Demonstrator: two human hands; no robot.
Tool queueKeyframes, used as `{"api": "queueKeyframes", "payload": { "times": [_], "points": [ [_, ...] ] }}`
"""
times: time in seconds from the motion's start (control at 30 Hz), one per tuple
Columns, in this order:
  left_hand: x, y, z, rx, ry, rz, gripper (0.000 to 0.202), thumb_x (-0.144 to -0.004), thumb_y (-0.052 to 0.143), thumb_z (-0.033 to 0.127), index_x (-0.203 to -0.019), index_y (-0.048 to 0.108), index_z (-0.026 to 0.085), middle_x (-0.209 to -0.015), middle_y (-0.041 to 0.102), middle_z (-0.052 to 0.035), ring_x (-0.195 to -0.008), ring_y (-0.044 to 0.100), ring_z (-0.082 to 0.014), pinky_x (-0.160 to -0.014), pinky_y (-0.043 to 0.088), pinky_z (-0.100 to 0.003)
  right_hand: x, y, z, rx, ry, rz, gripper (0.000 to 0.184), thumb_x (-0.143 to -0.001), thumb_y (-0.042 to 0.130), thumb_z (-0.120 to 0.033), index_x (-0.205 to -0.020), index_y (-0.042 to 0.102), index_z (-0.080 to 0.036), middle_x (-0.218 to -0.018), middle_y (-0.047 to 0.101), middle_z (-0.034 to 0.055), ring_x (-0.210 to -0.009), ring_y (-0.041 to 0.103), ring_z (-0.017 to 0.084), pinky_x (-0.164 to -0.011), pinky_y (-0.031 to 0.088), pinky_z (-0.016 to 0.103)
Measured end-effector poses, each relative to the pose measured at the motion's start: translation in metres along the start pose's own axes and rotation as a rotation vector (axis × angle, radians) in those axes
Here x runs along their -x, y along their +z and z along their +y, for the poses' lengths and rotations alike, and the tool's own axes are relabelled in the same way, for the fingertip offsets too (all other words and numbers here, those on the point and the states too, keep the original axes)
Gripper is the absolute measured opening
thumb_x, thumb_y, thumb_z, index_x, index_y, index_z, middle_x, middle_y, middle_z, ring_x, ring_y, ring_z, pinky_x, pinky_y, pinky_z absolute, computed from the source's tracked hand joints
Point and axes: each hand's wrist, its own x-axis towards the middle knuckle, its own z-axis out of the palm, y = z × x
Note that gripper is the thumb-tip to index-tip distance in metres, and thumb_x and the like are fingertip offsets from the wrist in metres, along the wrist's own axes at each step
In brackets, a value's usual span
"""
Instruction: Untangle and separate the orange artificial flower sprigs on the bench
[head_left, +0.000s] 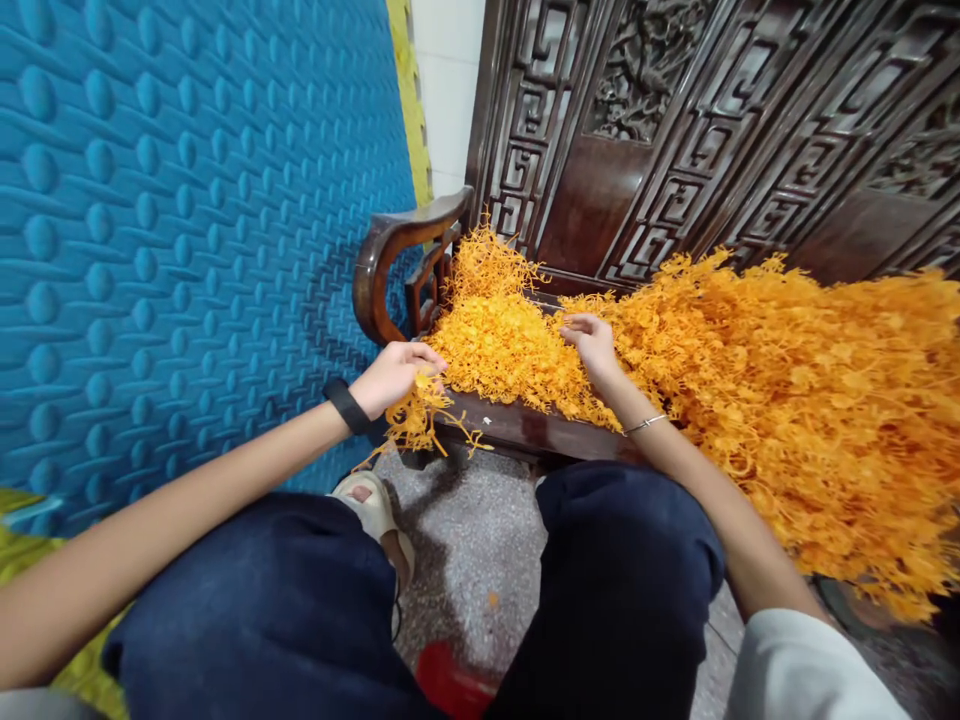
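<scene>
My left hand [401, 378], with a black band at the wrist, is closed on a bunch of orange plastic stems [415, 415] that hangs below the fingers. It is beside the front left corner of a dark wooden bench [517, 425]. My right hand [591, 345], wearing a thin bracelet, is over a heap of small orange plastic pieces [502, 350] on the seat. Its thumb and fingers are drawn together; anything between them is too small to make out. Behind the heap, bare-looking orange stems [491, 265] are piled against the armrest.
A large mass of orange plastic sprigs [810, 390] covers the bench's right side. The curved wooden armrest [382, 255] rises at the left, before a carved backrest [607, 200]. Blue textured matting [187, 250] stretches along the left. Something red [454, 680] is on the speckled floor [480, 540] between my legs.
</scene>
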Motion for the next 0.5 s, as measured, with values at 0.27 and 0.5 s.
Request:
{"api": "queueKeyframes", "payload": {
  "times": [0.27,0.5],
  "points": [
    [-0.002,0.000,0.004,-0.001,0.133,-0.039,0.018,-0.067,0.066,0.029,-0.075,0.060,0.014,-0.063,0.068,-0.0025,-0.064,0.061,-0.0156,-0.067,0.044,-0.030,0.011,0.022,-0.002,0.245,-0.083,-0.212,0.034,-0.064,0.066,-0.019,-0.097,0.065,-0.017,-0.118,0.060,0.0103,-0.101,0.057,0.023,-0.090,0.045,0.043],
    [-0.006,0.004,0.003,-0.052,0.173,-0.044,0.021,-0.063,0.069,0.030,-0.074,0.060,0.015,-0.060,0.062,0.0010,-0.057,0.055,-0.0122,-0.058,0.039,-0.025,0.068,0.036,-0.078,0.098,-0.349,-0.838,0.024,-0.080,0.061,-0.035,-0.098,0.066,-0.019,-0.098,0.067,0.0053,-0.090,0.061,0.016,-0.085,0.046,0.034]
  ]
}}
